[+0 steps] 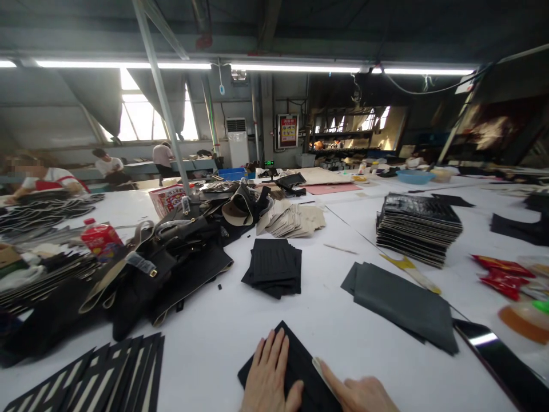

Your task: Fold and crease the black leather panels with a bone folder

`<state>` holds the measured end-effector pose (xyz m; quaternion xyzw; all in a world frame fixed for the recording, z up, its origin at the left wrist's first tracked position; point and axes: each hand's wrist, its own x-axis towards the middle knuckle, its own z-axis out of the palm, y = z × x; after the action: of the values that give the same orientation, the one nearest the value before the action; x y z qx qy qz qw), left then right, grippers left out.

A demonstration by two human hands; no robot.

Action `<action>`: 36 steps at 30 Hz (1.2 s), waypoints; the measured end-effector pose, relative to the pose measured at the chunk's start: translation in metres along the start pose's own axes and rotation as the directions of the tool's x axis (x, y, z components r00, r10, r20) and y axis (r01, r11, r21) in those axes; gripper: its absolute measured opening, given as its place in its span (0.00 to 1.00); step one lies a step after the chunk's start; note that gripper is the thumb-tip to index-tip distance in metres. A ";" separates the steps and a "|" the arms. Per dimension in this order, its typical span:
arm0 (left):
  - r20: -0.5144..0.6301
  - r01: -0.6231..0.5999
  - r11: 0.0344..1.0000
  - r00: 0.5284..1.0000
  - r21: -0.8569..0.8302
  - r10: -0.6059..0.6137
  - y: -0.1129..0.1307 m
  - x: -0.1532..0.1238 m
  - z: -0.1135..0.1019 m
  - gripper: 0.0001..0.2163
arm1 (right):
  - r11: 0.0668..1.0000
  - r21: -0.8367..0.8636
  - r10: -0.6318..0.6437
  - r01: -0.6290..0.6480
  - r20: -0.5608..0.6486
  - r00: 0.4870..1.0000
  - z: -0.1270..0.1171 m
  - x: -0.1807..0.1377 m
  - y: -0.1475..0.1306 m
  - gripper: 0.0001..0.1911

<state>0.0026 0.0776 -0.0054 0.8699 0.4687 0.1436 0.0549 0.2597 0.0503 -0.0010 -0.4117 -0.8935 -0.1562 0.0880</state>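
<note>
A black rectangular leather-like piece point(300, 349) lies on the white table at the bottom centre, set at a slant. Flat on it rests my left hand point(270, 372), fingers stretched out and pressing the piece down. My right hand point(358, 392) is closed around a small pale flat tool point(316, 363), its index finger along the tool at the piece's right edge. Most of the tool is hidden by the fingers. Beyond my hands sits a stack of similar black pieces point(274, 266). Black pieces with pale strips point(107, 375) fan out at the lower left.
Dark green sheets point(398, 300), a phone point(501, 355) and a tall black stack point(418, 226) stand to the right. Black bags point(171, 263) heap on the left, near a red bottle point(100, 237). Beige pieces point(294, 217) lie farther back. Several people work at far tables.
</note>
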 end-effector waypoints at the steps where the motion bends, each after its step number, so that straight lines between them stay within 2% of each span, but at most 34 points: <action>1: 0.009 0.001 1.000 1.000 -0.001 -0.001 0.000 0.000 -0.001 0.35 | 0.999 0.040 0.010 -0.012 0.051 0.999 -0.003 0.018 -0.001 0.31; 4: 0.072 -0.044 0.999 0.996 -0.014 0.044 0.001 0.005 -0.012 0.34 | 0.990 0.121 0.049 -0.068 0.153 0.987 -0.007 0.072 -0.001 0.27; 8: 0.230 -0.104 0.994 0.967 -0.024 0.107 0.017 0.019 -0.049 0.30 | 0.980 0.136 0.122 -0.146 0.168 0.978 0.001 0.116 0.012 0.28; 11: 0.258 0.002 0.992 0.965 0.126 -0.035 0.033 0.030 -0.074 0.26 | 0.947 0.113 0.280 -0.301 0.171 0.945 -0.002 0.119 0.032 0.28; 14: 0.216 0.134 0.959 0.958 0.251 -0.190 0.039 0.031 -0.086 0.22 | 0.880 0.102 0.446 -0.464 0.159 0.881 -0.019 0.097 0.040 0.24; 17: 0.153 0.208 0.943 0.955 0.260 -0.253 0.036 0.025 -0.080 0.19 | 0.831 0.164 0.512 -0.532 0.151 0.846 -0.033 0.062 0.020 0.23; 20: 0.116 0.120 0.988 0.985 0.097 -0.131 0.030 0.016 -0.056 0.23 | 0.842 0.199 0.470 -0.502 0.188 0.863 -0.029 0.039 -0.017 0.26; 23: 0.136 0.049 0.998 0.990 -0.042 -0.042 0.027 0.009 -0.028 0.27 | 0.895 0.052 0.416 -0.444 0.265 0.870 -0.022 0.043 -0.042 0.31; 25: 0.153 0.073 0.995 0.986 -0.072 -0.061 0.028 0.008 -0.019 0.26 | 0.904 -0.017 0.414 -0.427 0.276 0.867 -0.023 0.056 -0.045 0.32; 27: 0.172 0.098 0.991 0.982 -0.087 -0.082 0.031 0.008 -0.018 0.26 | 0.907 -0.025 0.411 -0.420 0.262 0.873 -0.029 0.069 -0.043 0.32; 29: 0.182 0.117 0.989 0.978 -0.092 -0.099 0.033 0.009 -0.022 0.26 | 0.907 -0.027 0.414 -0.420 0.239 0.879 -0.032 0.071 -0.043 0.31; 31: 0.177 0.132 0.987 0.977 -0.086 -0.115 0.036 0.010 -0.026 0.26 | 0.908 -0.052 0.416 -0.415 0.198 0.887 -0.029 0.058 -0.048 0.31; 34: 0.162 0.142 0.987 0.978 -0.073 -0.129 0.038 0.009 -0.028 0.25 | 0.912 -0.098 0.407 -0.399 0.076 0.910 -0.011 0.017 -0.065 0.39; 36: 0.155 0.141 0.988 0.979 -0.069 -0.129 0.038 0.009 -0.026 0.26 | 0.900 -0.083 0.425 -0.427 -0.041 0.904 0.002 -0.014 -0.077 0.45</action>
<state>0.0297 0.0630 0.0302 0.8415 0.5152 0.0922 0.1342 0.2098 -0.0067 -0.0226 -0.5989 -0.7729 -0.1780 0.1113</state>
